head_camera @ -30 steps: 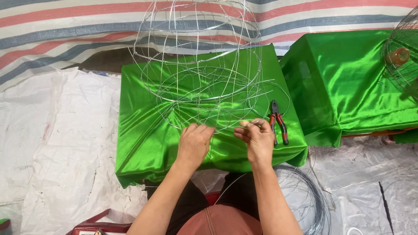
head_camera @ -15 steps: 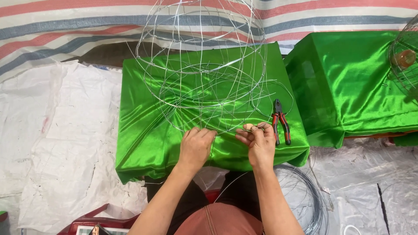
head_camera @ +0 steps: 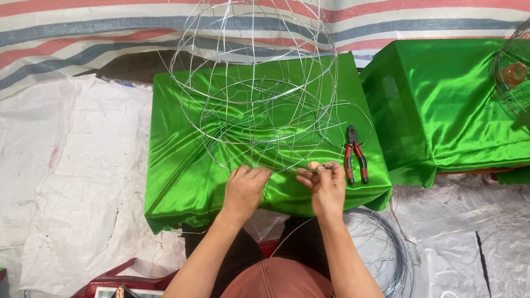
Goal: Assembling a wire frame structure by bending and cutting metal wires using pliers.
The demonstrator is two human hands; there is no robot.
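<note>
A large round frame of thin silver wire [head_camera: 254, 83] stands on a table draped in shiny green cloth [head_camera: 182, 165]. My left hand [head_camera: 245, 187] pinches the frame's lower rim at the near edge. Just to its right, my right hand [head_camera: 326, 185] grips the same rim wire between thumb and fingers. Red-and-black pliers [head_camera: 354, 157] lie on the cloth right of my right hand, untouched.
A second green-draped table [head_camera: 441, 110] stands to the right, with another wire frame [head_camera: 513, 72] at its far edge. A coil of wire [head_camera: 386, 254] lies on the floor by my right knee. White sheeting covers the floor; a striped tarp hangs behind.
Both hands stay on the frame's near rim. The right hand's fingers have shifted slightly along the wire; the view has tilted a little.
</note>
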